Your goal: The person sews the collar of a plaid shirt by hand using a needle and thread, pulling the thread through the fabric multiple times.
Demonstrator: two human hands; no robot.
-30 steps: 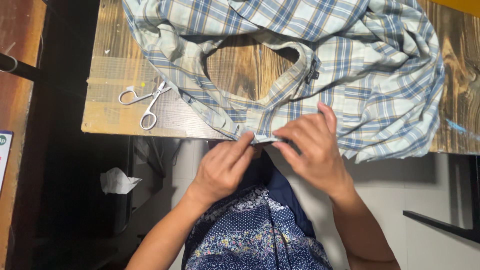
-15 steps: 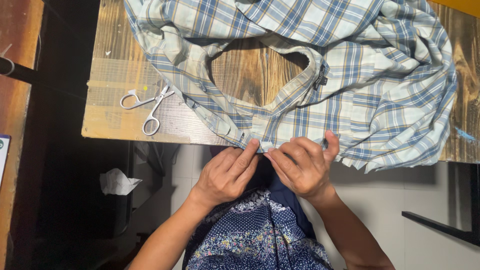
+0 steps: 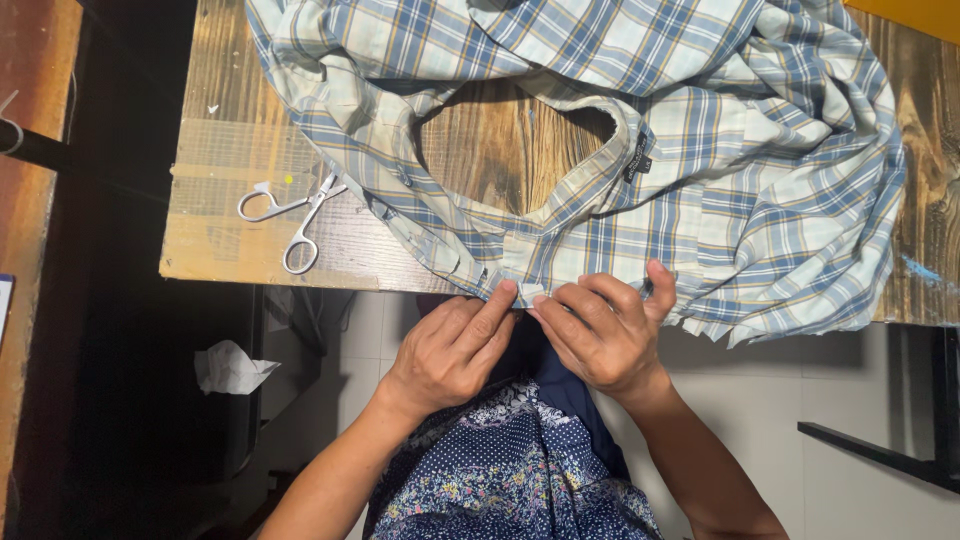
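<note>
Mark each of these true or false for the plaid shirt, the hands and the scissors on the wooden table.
1. Both hands pinch the shirt's edge at the near rim of the table. True: the left hand and the right hand grip the plaid shirt side by side where it hangs over the wooden table.
2. The right hand holds the scissors. False: the scissors lie untouched on the table, left of the shirt.
3. The shirt is plain red. False: it is blue, white and tan plaid.
4. A crumpled white tissue lies on the floor to the left. True: the tissue sits below the table's edge.
5. The scissors are black. False: they are white or silver.
</note>
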